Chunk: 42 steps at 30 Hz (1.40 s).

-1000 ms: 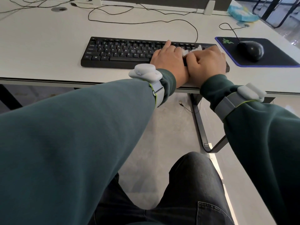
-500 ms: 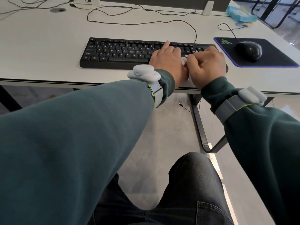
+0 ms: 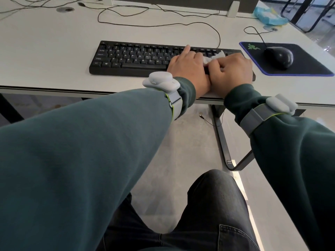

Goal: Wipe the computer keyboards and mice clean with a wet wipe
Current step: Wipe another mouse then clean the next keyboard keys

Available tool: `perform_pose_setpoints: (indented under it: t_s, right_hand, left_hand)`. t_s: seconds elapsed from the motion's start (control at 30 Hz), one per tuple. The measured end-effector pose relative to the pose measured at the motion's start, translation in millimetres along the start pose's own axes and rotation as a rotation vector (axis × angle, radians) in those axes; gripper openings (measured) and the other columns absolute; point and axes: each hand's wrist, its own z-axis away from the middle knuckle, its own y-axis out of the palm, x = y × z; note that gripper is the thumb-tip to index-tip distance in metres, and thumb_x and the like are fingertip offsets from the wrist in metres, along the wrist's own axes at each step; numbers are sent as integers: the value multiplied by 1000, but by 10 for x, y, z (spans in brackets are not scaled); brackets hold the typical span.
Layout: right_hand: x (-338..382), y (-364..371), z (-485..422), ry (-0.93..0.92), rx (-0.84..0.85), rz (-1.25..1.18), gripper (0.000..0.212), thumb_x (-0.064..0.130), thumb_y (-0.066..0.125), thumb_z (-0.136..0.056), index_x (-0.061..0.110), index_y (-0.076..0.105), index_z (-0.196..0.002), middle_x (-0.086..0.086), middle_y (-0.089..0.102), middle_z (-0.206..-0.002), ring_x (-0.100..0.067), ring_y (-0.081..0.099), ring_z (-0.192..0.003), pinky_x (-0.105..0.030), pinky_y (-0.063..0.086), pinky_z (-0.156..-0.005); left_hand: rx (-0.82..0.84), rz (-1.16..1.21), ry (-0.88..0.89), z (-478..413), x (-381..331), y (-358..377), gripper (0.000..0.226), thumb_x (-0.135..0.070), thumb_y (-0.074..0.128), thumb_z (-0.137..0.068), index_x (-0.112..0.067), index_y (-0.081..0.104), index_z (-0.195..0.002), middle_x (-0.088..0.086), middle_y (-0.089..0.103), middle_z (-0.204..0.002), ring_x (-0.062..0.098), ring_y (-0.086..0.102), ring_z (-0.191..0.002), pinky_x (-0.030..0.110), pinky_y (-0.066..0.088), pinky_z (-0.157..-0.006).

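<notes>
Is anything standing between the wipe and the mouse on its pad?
Nothing visible. The right hand holds the wet wipe at the keyboard's right end; only bare desk and open mouse pad lie between it and the mouse, whose cable runs off behind.

You wear a dark teal-green sweatshirt. The left sleeve point(image 3: 81, 151) reads a shade lighter than the right sleeve point(image 3: 299, 160) (the light falls on it more fully). Each ends in a ribbed cuff of the same cloth, the left cuff point(image 3: 187, 95) and the right cuff point(image 3: 239, 98). Just behind each cuff sits a pale grey, rounded, pebble-like unit over the sleeve. The left wrist device point(image 3: 160, 82) and the right wrist device point(image 3: 281, 105) are each held by a broad grey strap edged in yellow-green. Your left hand point(image 3: 188, 69) and right hand point(image 3: 232, 71) are bare. Your trousers point(image 3: 208, 205) are dark grey denim, with a stitched pocket seam point(image 3: 233, 232) near the bottom edge.
</notes>
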Motion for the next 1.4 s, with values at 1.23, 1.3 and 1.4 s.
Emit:
perform_pose_setpoints:
  t_s: [1.23,1.3,1.4]
  right_hand:
    - [1128,413,22,-159,317,84,47,40,26,-97,8,58,-112,-7,58,-122,-30,48,-123,-49,14,-121]
    - [1114,437,30,-111,287,108,52,41,24,-95,9,58,-119,-5,58,-128,-28,43,-131,-49,12,-121]
    - [1129,441,45,-36,276,118,60,43,23,-93,8,55,-129,-7,55,-135,-28,40,-135,-49,14,-121]
  left_hand:
    - [-170,-98,-609,270,1497,-512,43,-29,35,-96,-4,47,-130,15,52,-133,35,50,-121,45,39,-98]
    - [-167,-97,-603,284,1503,-511,43,-29,35,-96,-4,47,-129,15,52,-133,35,50,-121,45,40,-98]
    - [-168,-103,-602,289,1499,-507,42,-28,35,-97,-4,47,-129,15,52,-132,34,50,-120,45,40,-97]
